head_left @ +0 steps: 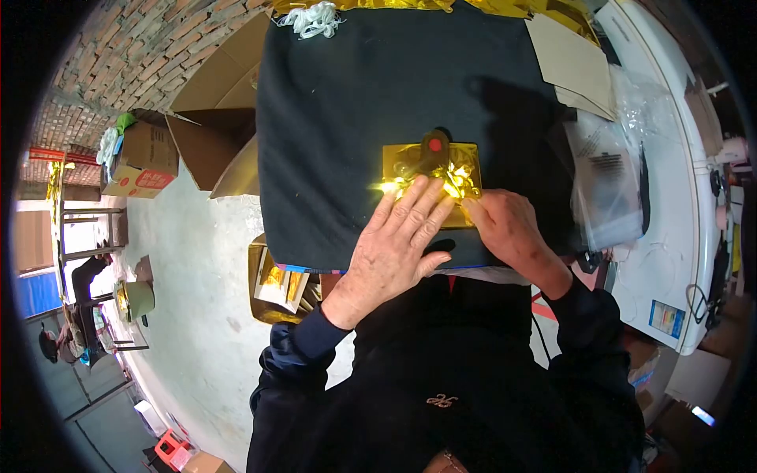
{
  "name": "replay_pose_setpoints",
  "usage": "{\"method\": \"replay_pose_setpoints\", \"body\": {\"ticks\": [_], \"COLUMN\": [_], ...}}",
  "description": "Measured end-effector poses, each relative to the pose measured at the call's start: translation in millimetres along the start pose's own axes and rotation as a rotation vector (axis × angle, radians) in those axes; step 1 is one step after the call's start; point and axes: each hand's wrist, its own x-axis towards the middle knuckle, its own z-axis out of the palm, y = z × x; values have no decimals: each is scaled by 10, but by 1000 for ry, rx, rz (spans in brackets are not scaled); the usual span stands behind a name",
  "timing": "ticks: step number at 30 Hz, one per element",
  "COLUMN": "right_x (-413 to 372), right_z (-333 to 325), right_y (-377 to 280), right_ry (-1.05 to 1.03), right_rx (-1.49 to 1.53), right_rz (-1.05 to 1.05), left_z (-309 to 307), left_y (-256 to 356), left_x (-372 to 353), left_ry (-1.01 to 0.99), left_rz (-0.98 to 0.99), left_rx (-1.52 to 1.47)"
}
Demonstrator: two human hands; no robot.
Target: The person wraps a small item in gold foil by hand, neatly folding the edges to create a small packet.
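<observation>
A shiny gold foil sheet (441, 162) lies on a black cloth (355, 102) that covers the table. My left hand (398, 236) rests flat with its fingers spread, pressing the sheet's near left part. My right hand (509, 229) has its fingertips on the sheet's near right edge; whether it pinches the foil I cannot tell. A dark tool with a red button (433, 146) sits on the far side of the sheet.
Cardboard sheets (572, 59) and clear plastic bags (611, 173) lie on the right. White string (315, 20) sits at the far edge. Open cardboard boxes (209, 142) stand on the concrete floor to the left, a box of gold pieces (276, 284) under the table edge.
</observation>
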Motion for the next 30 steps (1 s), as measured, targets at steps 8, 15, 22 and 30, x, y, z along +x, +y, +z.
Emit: {"method": "replay_pose_setpoints", "body": {"ticks": [8, 15, 22, 30], "right_x": [3, -5, -62, -135], "right_z": [-30, -24, 98, -110], "right_y": [-46, -100, 35, -95], "right_ry": [-9, -2, 87, 75], "right_rx": [10, -22, 14, 194], "right_rz": [29, 44, -62, 102], "left_z": [7, 40, 48, 49], "left_y": [-20, -56, -43, -43], "left_x": [33, 81, 101, 105], "left_ry": [6, -8, -11, -64], "left_rz": [-33, -47, -69, -83], "left_rx": [19, -1, 6, 58]}}
